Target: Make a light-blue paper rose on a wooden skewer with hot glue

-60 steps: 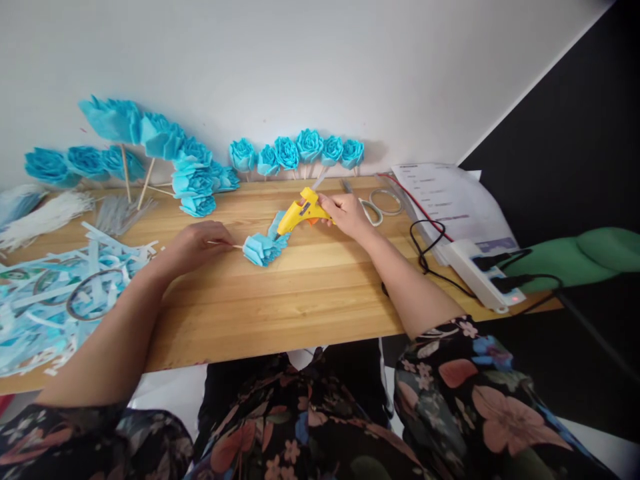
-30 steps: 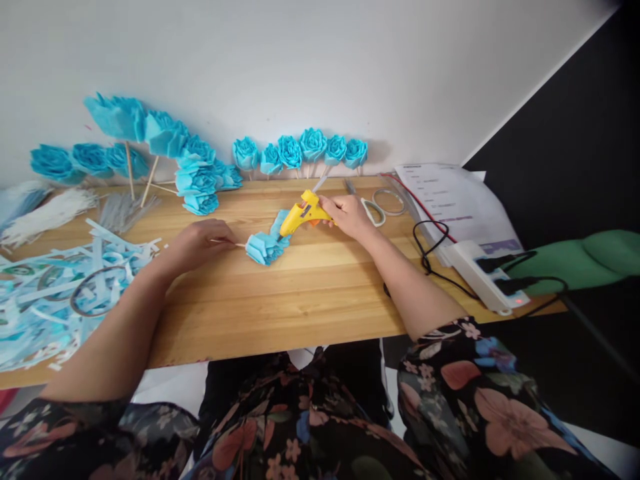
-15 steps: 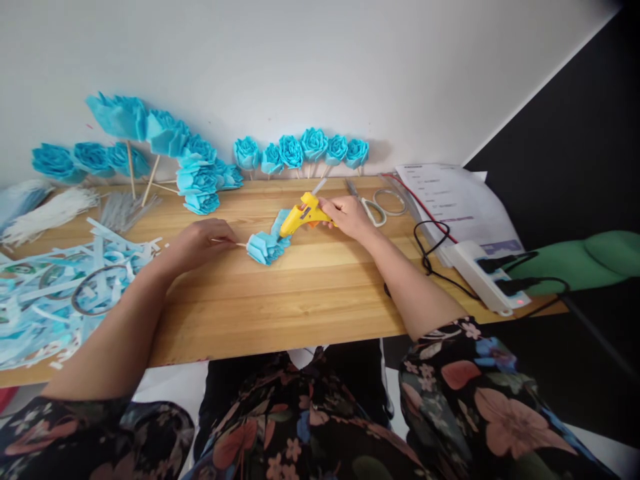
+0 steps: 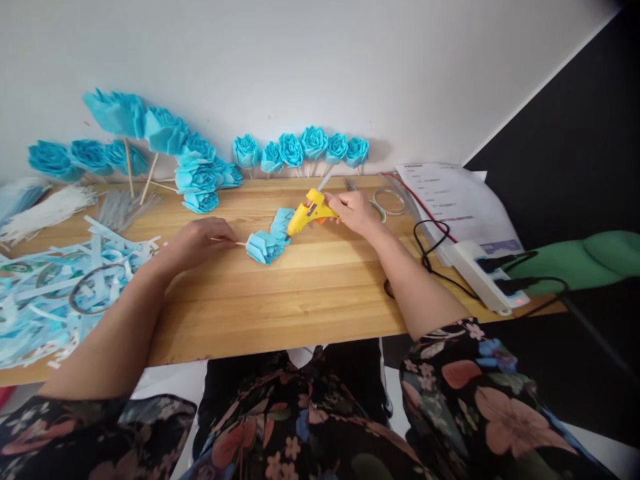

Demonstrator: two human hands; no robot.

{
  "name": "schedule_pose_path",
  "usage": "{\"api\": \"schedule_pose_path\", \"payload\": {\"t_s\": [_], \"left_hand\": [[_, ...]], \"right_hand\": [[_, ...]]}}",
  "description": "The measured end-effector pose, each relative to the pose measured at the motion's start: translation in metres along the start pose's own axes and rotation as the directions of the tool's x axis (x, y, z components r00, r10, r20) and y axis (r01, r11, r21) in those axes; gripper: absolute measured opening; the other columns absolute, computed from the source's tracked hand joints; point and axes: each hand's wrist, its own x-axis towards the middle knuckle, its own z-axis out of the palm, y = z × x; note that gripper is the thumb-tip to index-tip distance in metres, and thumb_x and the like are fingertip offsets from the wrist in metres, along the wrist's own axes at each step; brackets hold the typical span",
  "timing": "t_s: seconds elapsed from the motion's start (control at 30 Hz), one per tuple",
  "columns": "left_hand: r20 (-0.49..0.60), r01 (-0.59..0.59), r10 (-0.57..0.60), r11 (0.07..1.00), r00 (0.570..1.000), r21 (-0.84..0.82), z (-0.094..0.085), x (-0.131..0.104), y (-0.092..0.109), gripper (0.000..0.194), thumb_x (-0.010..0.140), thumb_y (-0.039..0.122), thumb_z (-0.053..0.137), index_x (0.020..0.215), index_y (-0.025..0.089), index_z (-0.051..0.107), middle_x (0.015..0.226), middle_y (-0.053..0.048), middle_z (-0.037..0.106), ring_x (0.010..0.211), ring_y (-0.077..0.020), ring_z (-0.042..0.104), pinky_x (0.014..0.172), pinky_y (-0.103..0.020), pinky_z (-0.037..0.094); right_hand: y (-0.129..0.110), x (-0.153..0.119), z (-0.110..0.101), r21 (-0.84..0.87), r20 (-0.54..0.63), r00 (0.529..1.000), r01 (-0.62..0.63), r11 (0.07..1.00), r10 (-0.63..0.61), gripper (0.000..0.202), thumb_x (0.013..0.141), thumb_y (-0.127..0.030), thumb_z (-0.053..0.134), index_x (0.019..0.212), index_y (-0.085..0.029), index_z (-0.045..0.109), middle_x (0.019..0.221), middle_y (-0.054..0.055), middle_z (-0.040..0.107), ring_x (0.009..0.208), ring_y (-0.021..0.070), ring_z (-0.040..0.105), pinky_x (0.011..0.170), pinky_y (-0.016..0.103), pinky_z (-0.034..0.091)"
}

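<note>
My left hand point(image 4: 207, 237) pinches the thin wooden stick point(image 4: 241, 243) of a blue paper flower point(image 4: 264, 247), which lies on its side just above or on the table. A loose-looking blue petal point(image 4: 283, 221) sticks out at the flower's far right side. In my right hand point(image 4: 353, 210) is a yellow hot glue gun point(image 4: 311, 212) with a clear glue stick point(image 4: 325, 179) in its back end. Its nozzle points down and left, close to the petal; whether it touches I cannot tell.
Finished blue flowers point(image 4: 314, 142) on sticks line the wall. Blue and white paper scraps point(image 4: 55, 300) with tape rolls cover the table's left. At right are scissors point(image 4: 383, 212) partly behind my hand, a tape roll point(image 4: 390, 201), papers point(image 4: 440, 193) and a power strip point(image 4: 487, 280) with cables.
My right hand has moved the glue gun slightly to the right, its nozzle sliding toward the petal's right edge. My left hand and the flower stay almost where they were.
</note>
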Motion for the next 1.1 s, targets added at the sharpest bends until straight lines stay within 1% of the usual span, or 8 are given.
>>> {"api": "schedule_pose_path", "payload": {"t_s": [0.13,0.27,0.37,0.47,0.63,0.8,0.97,1.1], "left_hand": [[-0.008,0.005,-0.005,1.000,1.000,-0.009,0.001,0.000,0.000,0.028,0.096,0.043,0.057,0.088,0.021,0.073,0.090,-0.007,0.074,0.082,-0.0200,0.067,0.077,-0.031,0.050],[-0.004,0.008,-0.008,1.000,1.000,-0.011,0.000,0.000,0.000,0.029,0.096,0.043,0.056,0.089,0.021,0.073,0.091,-0.007,0.074,0.084,-0.0203,0.067,0.078,-0.031,0.050],[0.007,0.013,-0.013,1.000,1.000,-0.016,0.000,0.000,0.001,0.028,0.096,0.043,0.056,0.090,0.022,0.073,0.092,-0.007,0.074,0.085,-0.0209,0.067,0.079,-0.032,0.050],[0.008,0.015,-0.015,1.000,1.000,-0.017,0.000,0.000,-0.001,0.027,0.096,0.043,0.056,0.089,0.023,0.073,0.093,-0.007,0.074,0.085,-0.0217,0.067,0.078,-0.032,0.050],[0.005,0.018,-0.018,1.000,1.000,-0.016,0.001,-0.001,-0.002,0.027,0.095,0.044,0.056,0.089,0.023,0.073,0.091,-0.007,0.073,0.085,-0.0217,0.067,0.077,-0.032,0.050],[0.011,0.022,-0.022,1.000,1.000,-0.012,0.000,0.000,-0.001,0.028,0.095,0.044,0.055,0.088,0.023,0.072,0.091,-0.007,0.074,0.085,-0.0213,0.067,0.078,-0.031,0.049],[0.023,0.033,-0.033,0.999,0.999,-0.006,0.000,0.000,-0.001,0.029,0.095,0.045,0.055,0.088,0.022,0.072,0.091,-0.007,0.073,0.086,-0.0219,0.067,0.079,-0.032,0.049],[0.022,0.030,-0.030,1.000,0.999,-0.003,-0.001,0.000,0.002,0.029,0.095,0.044,0.055,0.089,0.022,0.072,0.092,-0.007,0.074,0.086,-0.0220,0.067,0.080,-0.033,0.050]], "right_hand": [[0.009,0.005,-0.003,0.216,-0.053,0.996,-0.054,0.975,0.067,0.057,0.093,-0.063,0.053,0.060,-0.018,0.061,0.053,0.002,0.063,0.046,0.0117,0.057,0.049,0.023,0.043],[0.003,0.004,0.000,0.332,0.023,0.996,-0.090,0.939,0.087,0.059,0.094,-0.067,0.051,0.065,-0.018,0.064,0.058,0.004,0.067,0.050,0.0122,0.062,0.053,0.022,0.048],[-0.006,0.001,-0.001,0.270,0.070,0.991,-0.127,0.954,0.112,0.058,0.095,-0.066,0.051,0.065,-0.017,0.063,0.059,0.004,0.068,0.047,0.0107,0.059,0.051,0.022,0.046],[-0.009,-0.001,-0.003,0.199,0.050,0.994,-0.108,0.974,0.100,0.058,0.097,-0.061,0.051,0.060,-0.017,0.061,0.056,0.003,0.066,0.043,0.0086,0.055,0.048,0.021,0.043],[-0.007,-0.001,-0.003,0.155,0.067,0.996,-0.061,0.986,0.051,0.056,0.098,-0.057,0.050,0.061,-0.017,0.061,0.056,0.002,0.064,0.045,0.0083,0.055,0.050,0.021,0.042],[-0.005,-0.001,-0.004,0.145,0.061,0.997,-0.065,0.987,0.056,0.056,0.099,-0.055,0.049,0.059,-0.017,0.060,0.054,0.002,0.064,0.044,0.0084,0.055,0.050,0.021,0.043],[-0.006,-0.002,-0.004,0.085,0.084,0.995,-0.056,0.995,0.049,0.058,0.098,-0.057,0.050,0.057,-0.017,0.060,0.054,0.002,0.064,0.045,0.0088,0.056,0.050,0.021,0.042],[-0.004,-0.001,-0.003,0.110,0.039,0.997,-0.074,0.991,0.070,0.058,0.097,-0.060,0.052,0.059,-0.017,0.059,0.054,0.002,0.064,0.043,0.0085,0.055,0.048,0.021,0.041]]}}
